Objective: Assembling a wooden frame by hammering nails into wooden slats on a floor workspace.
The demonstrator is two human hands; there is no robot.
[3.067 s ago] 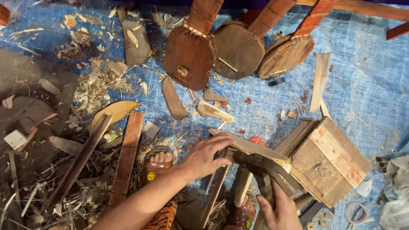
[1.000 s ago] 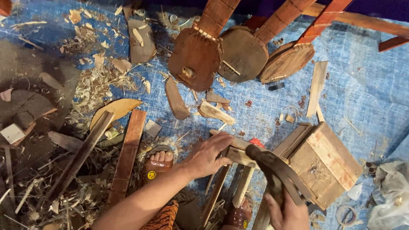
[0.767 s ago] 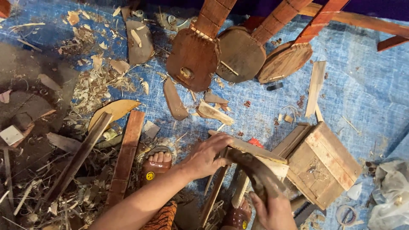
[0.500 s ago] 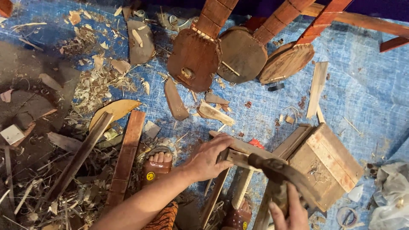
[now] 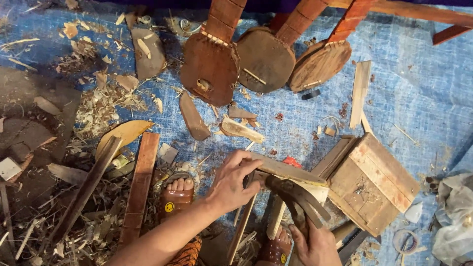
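Observation:
My left hand presses down on the near end of a flat pale wooden piece that rests against a small wooden box. My right hand, at the bottom edge, grips the handle of a dark curved blade. The blade's edge lies on the wooden piece just right of my left fingers. Both my sandalled feet sit on the blue tarp below the work.
Three unfinished brown stringed-instrument bodies lie at the top. Wood offcuts, long planks and heaps of shavings cover the blue tarp at left. A saw lies by the box, and a white bag sits at right.
My right hand has raised and lowered the curved blade over the wooden piece in repeated strokes. The left hand has stayed clamped on the piece. The box has not shifted.

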